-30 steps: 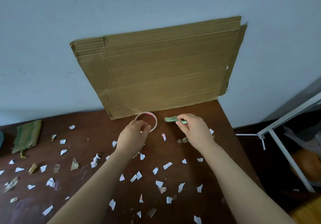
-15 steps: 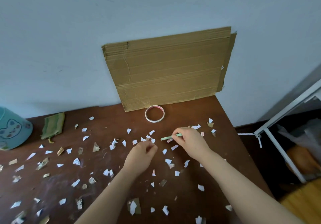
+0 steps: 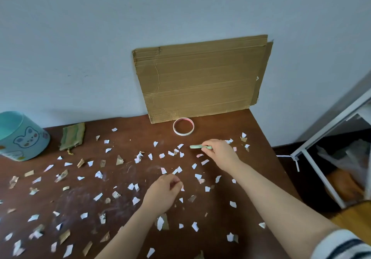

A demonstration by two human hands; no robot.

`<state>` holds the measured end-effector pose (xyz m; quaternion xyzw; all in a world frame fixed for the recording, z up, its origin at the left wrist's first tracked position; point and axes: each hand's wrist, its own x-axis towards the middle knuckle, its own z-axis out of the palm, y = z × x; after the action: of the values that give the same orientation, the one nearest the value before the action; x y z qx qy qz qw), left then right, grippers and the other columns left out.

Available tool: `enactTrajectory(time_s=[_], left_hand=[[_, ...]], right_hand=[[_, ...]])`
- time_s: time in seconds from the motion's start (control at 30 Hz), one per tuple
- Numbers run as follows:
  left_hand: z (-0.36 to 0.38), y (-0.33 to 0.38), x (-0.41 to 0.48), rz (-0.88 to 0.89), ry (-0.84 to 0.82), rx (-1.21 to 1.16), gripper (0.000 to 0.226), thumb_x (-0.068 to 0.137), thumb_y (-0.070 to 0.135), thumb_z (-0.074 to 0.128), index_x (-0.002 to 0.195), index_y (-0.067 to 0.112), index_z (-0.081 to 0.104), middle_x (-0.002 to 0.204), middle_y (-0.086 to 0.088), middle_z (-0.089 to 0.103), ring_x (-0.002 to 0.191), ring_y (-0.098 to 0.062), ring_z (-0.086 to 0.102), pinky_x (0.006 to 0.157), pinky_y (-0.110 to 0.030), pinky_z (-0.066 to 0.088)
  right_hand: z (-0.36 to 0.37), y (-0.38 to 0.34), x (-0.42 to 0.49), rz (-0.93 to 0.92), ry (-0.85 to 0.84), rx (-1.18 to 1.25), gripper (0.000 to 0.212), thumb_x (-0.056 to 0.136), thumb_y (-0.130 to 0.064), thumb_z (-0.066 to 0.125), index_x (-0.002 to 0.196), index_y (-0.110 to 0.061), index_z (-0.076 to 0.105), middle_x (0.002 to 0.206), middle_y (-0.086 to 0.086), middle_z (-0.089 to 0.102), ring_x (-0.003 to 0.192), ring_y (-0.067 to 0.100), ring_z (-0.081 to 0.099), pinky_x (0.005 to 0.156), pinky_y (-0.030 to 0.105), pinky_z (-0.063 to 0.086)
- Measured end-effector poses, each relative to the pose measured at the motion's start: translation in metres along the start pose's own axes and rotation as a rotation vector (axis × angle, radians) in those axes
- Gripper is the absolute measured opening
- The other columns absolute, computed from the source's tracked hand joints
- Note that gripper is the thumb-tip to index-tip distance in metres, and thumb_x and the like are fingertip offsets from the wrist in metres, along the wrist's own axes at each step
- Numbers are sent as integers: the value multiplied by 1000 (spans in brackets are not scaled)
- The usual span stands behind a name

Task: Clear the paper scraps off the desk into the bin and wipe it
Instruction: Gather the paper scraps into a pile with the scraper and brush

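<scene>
Your right hand (image 3: 218,154) reaches out over the far right part of the tabletop (image 3: 220,126), and its thumb and fingers (image 3: 208,144) pinch a thin, pale green strip (image 3: 195,147) that sticks out to the left, just above the surface. Your left hand (image 3: 163,193) sits nearer to you, low over the middle of the tabletop, with its fingers curled in and the thumb meeting the fingertips; you cannot tell whether they hold a scrap or nothing. The paper scraps (image 3: 136,200), white and brownish, lie scattered across nearly the whole dark wood, thick on the left and around both hands. The bin (image 3: 22,138), light blue with a cartoon cat face, stands at the far left edge, well apart from both hands. Just beside it to the right lies a folded green cloth (image 3: 73,136). A ring of tape (image 3: 183,126) lies flat near the wall, close beyond your right hand, and behind it a sheet of cardboard (image 3: 200,78) leans against the wall. A white metal frame (image 3: 321,134) stands on the floor to the right.
</scene>
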<state>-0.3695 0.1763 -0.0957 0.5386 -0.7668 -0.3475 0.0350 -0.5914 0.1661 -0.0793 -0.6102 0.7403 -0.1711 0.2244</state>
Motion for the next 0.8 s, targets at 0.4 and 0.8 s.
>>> enactTrajectory(time_s=[0.4,0.8], left_hand=[[31,39,13,-76,8,-42,19,92,39,50,104,29,61,103,11,62,90,-5,57,73,-19,42],[45,58,22,-127,13,-36,21,91,41,52,105,28,60,98,10,59,79,-7,59,69,-21,43]], right_hand=[[-23,30,-22,-205,-103,78,25,94,-26,54,109,-12,67,112,0,62,100,19,58,87,34,45],[-44,73,22,-3,-4,11,23,96,-24,49,108,-13,66,110,4,62,90,19,57,79,36,48]])
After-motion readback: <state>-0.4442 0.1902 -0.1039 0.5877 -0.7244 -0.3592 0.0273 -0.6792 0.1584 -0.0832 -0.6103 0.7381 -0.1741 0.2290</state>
